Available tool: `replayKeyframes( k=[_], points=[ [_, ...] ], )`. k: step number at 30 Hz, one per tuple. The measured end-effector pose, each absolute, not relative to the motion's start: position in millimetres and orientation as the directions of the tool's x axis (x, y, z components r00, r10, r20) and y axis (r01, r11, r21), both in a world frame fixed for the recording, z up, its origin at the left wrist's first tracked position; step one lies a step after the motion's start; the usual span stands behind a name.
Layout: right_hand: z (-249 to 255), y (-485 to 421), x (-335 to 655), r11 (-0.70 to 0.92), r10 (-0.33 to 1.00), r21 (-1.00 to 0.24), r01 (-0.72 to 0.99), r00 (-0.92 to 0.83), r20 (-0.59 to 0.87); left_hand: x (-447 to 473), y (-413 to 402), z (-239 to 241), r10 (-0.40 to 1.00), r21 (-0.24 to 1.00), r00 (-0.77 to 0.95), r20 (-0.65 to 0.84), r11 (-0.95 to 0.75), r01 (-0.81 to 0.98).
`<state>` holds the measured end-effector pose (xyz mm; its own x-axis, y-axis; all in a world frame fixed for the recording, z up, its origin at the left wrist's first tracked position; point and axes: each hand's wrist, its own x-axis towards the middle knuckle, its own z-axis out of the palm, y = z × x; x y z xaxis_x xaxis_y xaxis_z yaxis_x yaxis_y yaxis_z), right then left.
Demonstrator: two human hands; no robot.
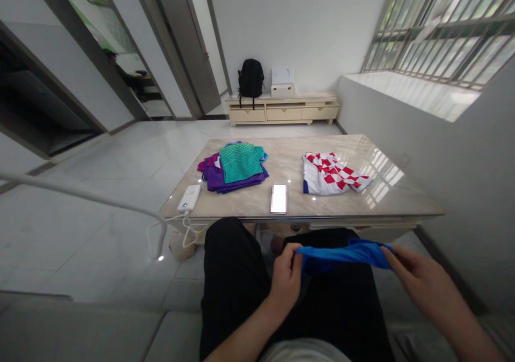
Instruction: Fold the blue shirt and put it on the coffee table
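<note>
A blue cloth garment (346, 253) is stretched between my two hands above my lap; its exact kind does not show. My left hand (287, 273) pinches its left end, and my right hand (414, 271) grips the right end. On the marble-topped table in front lies a pile of folded clothes (241, 163), teal on top with purple and red-striped pieces beneath. Farther right on the same table rests a red-and-white checkered shirt (332, 174), loosely folded. Neither hand touches these.
The low table (281, 147) stands just beyond my knees. A white power bank (189, 198) with cables and a bright white rectangle (279, 198) lie near its front edge. A black backpack (251, 78) sits on a cabinet (284, 114) by the wall. Someone is visible through the doorway.
</note>
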<state>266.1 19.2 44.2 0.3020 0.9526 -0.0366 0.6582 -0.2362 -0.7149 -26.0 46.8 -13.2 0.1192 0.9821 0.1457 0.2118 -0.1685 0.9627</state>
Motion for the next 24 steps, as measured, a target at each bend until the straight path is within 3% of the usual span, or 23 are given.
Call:
replayKeyframes(
  k=[2, 6, 8, 11, 15, 19, 24],
  points=[
    [37.5, 13.3, 251.5, -0.212, 0.954, -0.626, 0.751, 0.297, 0.034, -21.7, 40.3, -10.0, 0.962, 0.943, 0.233, 0.141, -0.201, 0.263],
    [27.4, 4.1, 201.7, 0.151, 0.981, -0.759, 0.633, -0.189, 0.037, -12.0, 26.9, -7.5, 0.900, 0.906, 0.408, 0.152, -0.292, 0.308],
    [24.4, 4.9, 181.3, 0.163, 0.940, -0.815, 0.557, -0.338, -0.043, -11.2, 23.8, -4.7, 0.879, 0.898, 0.446, 0.166, -0.322, 0.301],
    [22.5, 12.2, 169.1, 0.142, 0.926, -0.828, 0.542, -0.367, -0.082, -16.4, 24.5, 0.8, 0.875, 0.908, 0.453, 0.170, -0.318, 0.274],
    [26.5, 19.9, 178.8, 0.250, 0.926, -0.783, 0.570, -0.376, 0.022, -28.7, 29.2, 1.0, 0.898, 0.946, 0.432, 0.087, -0.210, 0.245],
    [30.0, 16.6, 196.4, 0.274, 0.937, -0.790, 0.549, -0.338, 0.090, -41.3, 35.9, -4.4, 0.879, 0.926, 0.476, -0.011, -0.171, 0.337],
    [31.6, 11.3, 215.2, 0.281, 0.943, -0.788, 0.548, -0.308, 0.123, -51.1, 47.7, 4.7, 0.940, 0.932, 0.340, 0.006, -0.129, 0.339]
  ],
)
